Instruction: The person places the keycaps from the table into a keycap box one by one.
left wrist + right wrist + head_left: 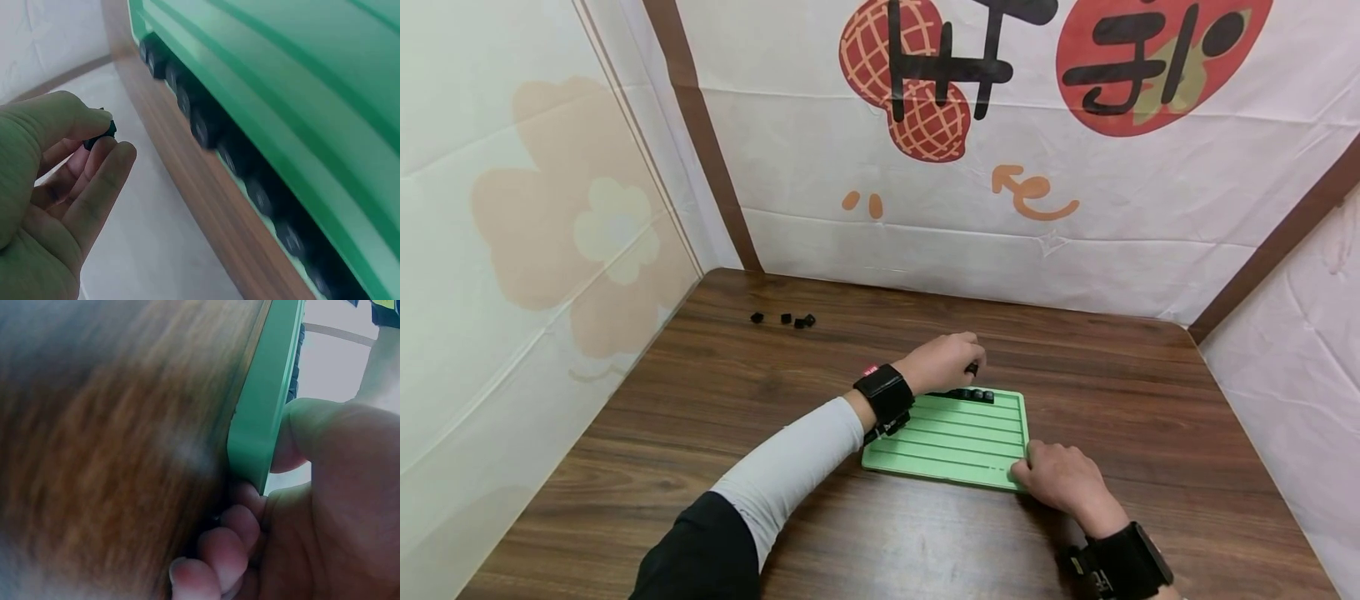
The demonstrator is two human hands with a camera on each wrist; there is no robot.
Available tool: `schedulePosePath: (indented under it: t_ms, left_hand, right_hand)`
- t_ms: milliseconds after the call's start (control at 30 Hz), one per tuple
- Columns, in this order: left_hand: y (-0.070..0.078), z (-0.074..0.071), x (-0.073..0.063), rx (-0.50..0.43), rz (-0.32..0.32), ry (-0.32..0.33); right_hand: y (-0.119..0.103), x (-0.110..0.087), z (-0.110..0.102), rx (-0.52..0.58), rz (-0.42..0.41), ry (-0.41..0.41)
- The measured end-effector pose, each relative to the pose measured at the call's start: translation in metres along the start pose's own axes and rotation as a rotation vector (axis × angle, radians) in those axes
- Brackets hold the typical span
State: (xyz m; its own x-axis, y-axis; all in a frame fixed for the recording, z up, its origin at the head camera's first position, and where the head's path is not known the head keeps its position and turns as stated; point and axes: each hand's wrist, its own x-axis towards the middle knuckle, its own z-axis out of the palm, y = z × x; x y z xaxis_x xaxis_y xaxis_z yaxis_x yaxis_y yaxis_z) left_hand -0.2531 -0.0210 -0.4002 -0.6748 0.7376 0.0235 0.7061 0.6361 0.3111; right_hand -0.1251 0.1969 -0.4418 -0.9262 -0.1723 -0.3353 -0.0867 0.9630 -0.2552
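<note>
My left hand (943,360) pinches a small black block (102,133) between thumb and fingers, just above the far edge of a green ridged tray (955,442). Along that far edge a row of similar black blocks (978,395) sits in the tray's top groove; the left wrist view shows several side by side, touching or nearly so. At the near right corner, my right hand (1063,479) grips the tray's edge, thumb on top and the other fingers curled against its side. Wrist and forearm hide the tray's left part in the head view.
Several loose black blocks (786,318) lie at the back left of the brown wooden table (1112,392). A printed cloth wall (790,167) rises behind the table, with more cloth at the left and right sides.
</note>
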Motion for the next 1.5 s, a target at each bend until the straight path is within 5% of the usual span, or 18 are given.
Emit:
schedulePosePath:
  t_ms: [500, 1033, 1500]
  left_hand:
    - [0.027, 0.023, 0.027, 0.010, 0.042, -0.053]
    - [0.033, 0.032, 0.034, 0.023, 0.048, -0.084]
    - [0.033, 0.041, 0.034, 0.141, -0.003, -0.088]
  right_hand:
    - [0.001, 0.000, -0.001, 0.011, 0.006, -0.017]
    - [0.001, 0.001, 0.000, -0.003, 0.005, -0.007]
    - [0.001, 0.001, -0.001, -0.013, 0.006, -0.012]
